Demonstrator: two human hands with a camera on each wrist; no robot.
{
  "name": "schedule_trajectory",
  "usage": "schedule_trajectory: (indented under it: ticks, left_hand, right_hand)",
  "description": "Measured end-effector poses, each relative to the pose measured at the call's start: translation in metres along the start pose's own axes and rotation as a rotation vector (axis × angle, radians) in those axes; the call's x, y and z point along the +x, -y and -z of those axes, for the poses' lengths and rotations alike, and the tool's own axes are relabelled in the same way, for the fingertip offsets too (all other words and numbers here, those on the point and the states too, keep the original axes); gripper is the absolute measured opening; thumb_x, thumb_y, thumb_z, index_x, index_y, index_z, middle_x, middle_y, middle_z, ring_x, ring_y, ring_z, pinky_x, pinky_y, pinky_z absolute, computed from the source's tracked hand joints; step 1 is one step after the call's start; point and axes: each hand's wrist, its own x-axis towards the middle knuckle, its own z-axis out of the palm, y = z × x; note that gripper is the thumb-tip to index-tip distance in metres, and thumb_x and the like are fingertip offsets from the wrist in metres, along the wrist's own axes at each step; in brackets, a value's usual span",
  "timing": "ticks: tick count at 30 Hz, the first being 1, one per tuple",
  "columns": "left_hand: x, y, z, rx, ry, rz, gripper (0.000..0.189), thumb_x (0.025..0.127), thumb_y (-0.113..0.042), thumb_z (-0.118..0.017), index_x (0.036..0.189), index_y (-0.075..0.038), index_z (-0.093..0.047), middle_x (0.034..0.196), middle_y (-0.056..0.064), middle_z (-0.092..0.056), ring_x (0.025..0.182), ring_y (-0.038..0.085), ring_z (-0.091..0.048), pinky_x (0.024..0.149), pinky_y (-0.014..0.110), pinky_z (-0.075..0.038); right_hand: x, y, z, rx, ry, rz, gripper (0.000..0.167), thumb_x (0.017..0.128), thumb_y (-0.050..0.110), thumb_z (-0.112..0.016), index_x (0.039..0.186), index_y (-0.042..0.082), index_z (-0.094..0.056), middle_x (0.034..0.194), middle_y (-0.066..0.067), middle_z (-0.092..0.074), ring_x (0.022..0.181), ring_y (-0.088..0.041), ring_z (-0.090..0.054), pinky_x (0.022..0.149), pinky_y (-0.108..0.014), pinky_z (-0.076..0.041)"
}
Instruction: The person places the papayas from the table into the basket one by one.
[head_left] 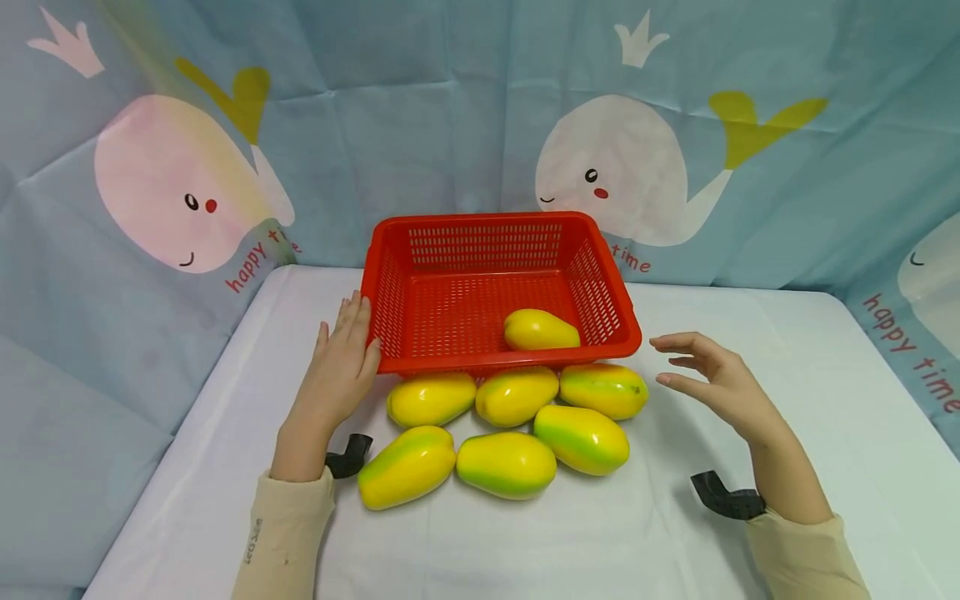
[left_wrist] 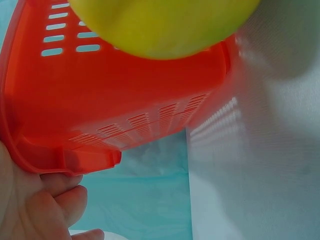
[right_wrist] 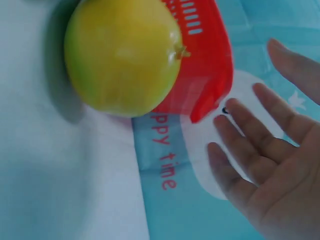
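Observation:
A red plastic basket with slotted walls stands at the back of the table. My left hand rests against its left side, fingers extended along the rim and thumb by the front corner; in the left wrist view, the fingers lie beside the rim. One yellow papaya lies inside, front right. Several yellow-green papayas lie in two rows before the basket, the back row close to its front wall. My right hand hovers right of the basket, fingers apart and holding nothing, nearest the back-row right papaya.
A white cloth covers the table. Behind it and at the left hangs a light blue curtain with whale prints. A black strap piece sticks out at the right wrist, another at the left wrist.

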Motion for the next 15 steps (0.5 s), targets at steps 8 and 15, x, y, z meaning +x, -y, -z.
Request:
schedule_trajectory:
  ticks: [8, 15]
  left_hand:
    - [0.0, 0.0, 0.0, 0.009, 0.001, 0.002, 0.058, 0.1, -0.022, -0.035, 0.149, 0.004, -0.015, 0.156, 0.018, -0.01, 0.143, 0.032, -0.008, 0.11, 0.06, -0.006]
    - [0.0, 0.0, 0.0, 0.006, -0.003, -0.003, 0.058, 0.1, -0.022, -0.034, 0.149, 0.004, -0.015, 0.156, 0.018, -0.01, 0.143, 0.032, -0.008, 0.11, 0.059, -0.005]
  right_hand:
    - [0.005, -0.017, -0.009, -0.047, 0.139, -0.09, 0.04, 0.09, 0.015, -0.065, 0.125, 0.001, -0.053, 0.125, -0.017, -0.054, 0.114, -0.018, -0.051, 0.093, -0.026, -0.046]
    - [0.009, -0.024, -0.021, -0.001, 0.195, -0.101, 0.044, 0.089, 0.014, -0.065, 0.129, 0.002, -0.05, 0.127, -0.014, -0.055, 0.114, -0.02, -0.051, 0.095, -0.034, -0.045]
